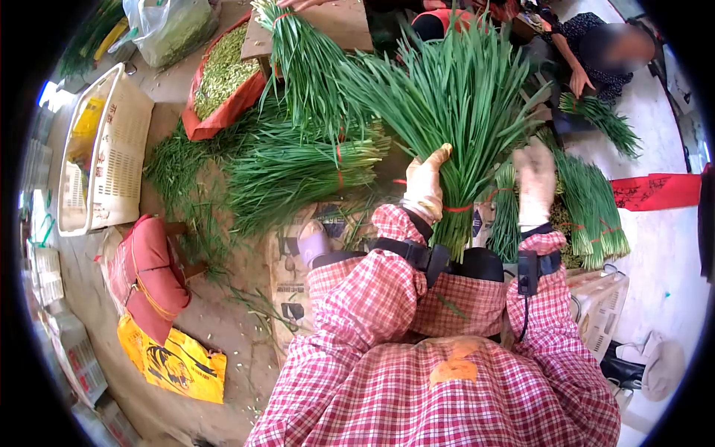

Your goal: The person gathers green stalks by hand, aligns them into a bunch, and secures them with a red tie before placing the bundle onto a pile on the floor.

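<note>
Clasped in the left hand (pixel 424 182) is a red-banded leafy bundle (pixel 463 112); towards its four o'clock, the right hand (pixel 534 182) blurs, so I cannot tell its grip.

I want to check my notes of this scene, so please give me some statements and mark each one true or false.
1. The left hand grips the big bundle. True.
2. The band around the big bundle is blue. False: the band is red.
3. The right hand looks blurred. True.
4. The white crate is to the right of the big bundle. False: the white crate is to its left.
5. A co-worker's hand is near a smaller bundle. True.
</note>
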The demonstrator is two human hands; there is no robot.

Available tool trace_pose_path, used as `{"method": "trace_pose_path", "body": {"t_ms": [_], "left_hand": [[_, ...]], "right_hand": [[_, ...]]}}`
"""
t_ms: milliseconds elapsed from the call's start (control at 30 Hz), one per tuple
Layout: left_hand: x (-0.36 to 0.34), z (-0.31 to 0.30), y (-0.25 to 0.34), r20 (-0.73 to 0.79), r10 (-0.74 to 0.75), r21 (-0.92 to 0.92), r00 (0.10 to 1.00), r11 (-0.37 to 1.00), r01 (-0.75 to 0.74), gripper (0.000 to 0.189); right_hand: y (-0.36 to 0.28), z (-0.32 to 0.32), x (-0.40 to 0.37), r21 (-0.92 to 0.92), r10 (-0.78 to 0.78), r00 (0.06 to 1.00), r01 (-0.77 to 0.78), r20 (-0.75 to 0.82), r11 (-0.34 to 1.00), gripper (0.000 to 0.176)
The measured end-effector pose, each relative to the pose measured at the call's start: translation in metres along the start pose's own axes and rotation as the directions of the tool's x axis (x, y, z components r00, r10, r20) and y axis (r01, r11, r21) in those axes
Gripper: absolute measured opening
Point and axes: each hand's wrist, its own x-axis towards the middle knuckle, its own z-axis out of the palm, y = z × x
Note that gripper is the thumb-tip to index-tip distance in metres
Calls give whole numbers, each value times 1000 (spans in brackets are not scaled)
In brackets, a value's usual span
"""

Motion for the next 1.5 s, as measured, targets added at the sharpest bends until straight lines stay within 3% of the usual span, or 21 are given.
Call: {"method": "trace_pose_path", "body": {"t_ms": [67, 133, 233, 333, 400, 433, 467, 533, 633, 667, 733, 800, 833, 867, 900, 933, 1000, 1067, 1167, 1367, 1500], "left_hand": [[2, -1, -3, 21, 20, -22, 1000, 1000, -20, 18], [3, -3, -6, 52, 2, -44, 999, 999, 0, 16], [6, -2, -3, 55, -29, -54, 998, 998, 32, 15], [0, -2, 2, 0, 9, -21, 1000, 1000, -9, 16], [-5, 3, 9, -45, 20, 20, 999, 1000, -19, 19], [-5, 2, 8, 10, 10, -53, 1000, 999, -10, 24], [-3, 0, 7, 12, -1, -45, 1000, 999, 2, 25], [-1, 0, 6, 16, -25, -28, 1000, 999, 26, 28], [0, 2, 6, 105, -77, -39, 992, 996, 81, 32], [0, 3, 7, 123, -77, -56, 989, 995, 85, 33], [-8, 12, 16, 239, -50, -193, 970, 976, 98, 47], [-27, 25, 34, 294, -38, -207, 955, 973, 102, 54], [-20, 23, 34, 311, -67, -96, 948, 990, 101, 58], [-17, 24, 28, 250, 117, 133, 961, 979, -154, 59], [-16, 22, 24, 251, 142, 134, 958, 975, -180, 59], [-19, 21, 24, 250, 166, 135, 954, 970, -204, 59], [-13, 18, 27, 3, 99, 201, 995, 975, -98, 46], [-9, 9, 22, 46, 38, 18, 998, 999, -39, 35], [-7, 6, 17, -54, 90, 59, 995, 995, -87, 24], [-7, 6, 17, -29, 36, 34, 999, 999, -35, 25], [-6, 9, 16, -70, 15, 2, 997, 1000, -15, 26]], "right_hand": [[-31, -8, 0, 139, -40, 999, 37, 24, 990, 38], [-68, 1, -5, -17, -267, 962, 268, 49, 963, 18], [-83, 4, -1, 5, -273, 958, 274, 86, 962, 11], [-52, -3, 7, 114, 101, 986, -116, 129, 987, 14], [-3, -1, 7, 181, 139, 965, -181, 224, 967, 21], [16, 0, 10, -15, 272, 900, -284, 342, 959, 29], [19, 12, 2, -115, 382, 880, -364, 283, 924, 43], [28, 14, -7, 228, 377, 622, -677, 687, 700, 56], [26, 40, -8, 340, 212, 707, -553, 675, 760, 51], [-2, 43, -9, 330, 248, 733, -546, 633, 770, 39], [-6, 45, 2, 211, 255, 770, -448, 585, 869, 38], [-4, 54, 7, 301, 296, 852, -446, 433, 843, 36], [-51, 47, -3, 161, 271, 898, -341, 346, 926, 39], [-35, 51, -3, 147, 211, 914, -275, 346, 950, 36], [-19, 56, -3, 134, 151, 926, -208, 345, 969, 34], [-44, 56, -18, 282, 44, 934, -151, 354, 947, 34], [-44, 58, -21, 263, 188, 922, -284, 338, 922, 30], [-48, 50, -19, 364, 302, 889, -422, 343, 830, 29], [-33, 46, -15, 319, 334, 888, -431, 315, 844, 28], [-34, 42, -16, 354, 402, 849, -513, 342, 782, 36], [-44, 47, -17, -60, 403, 884, -401, 236, 914, 53]]}}
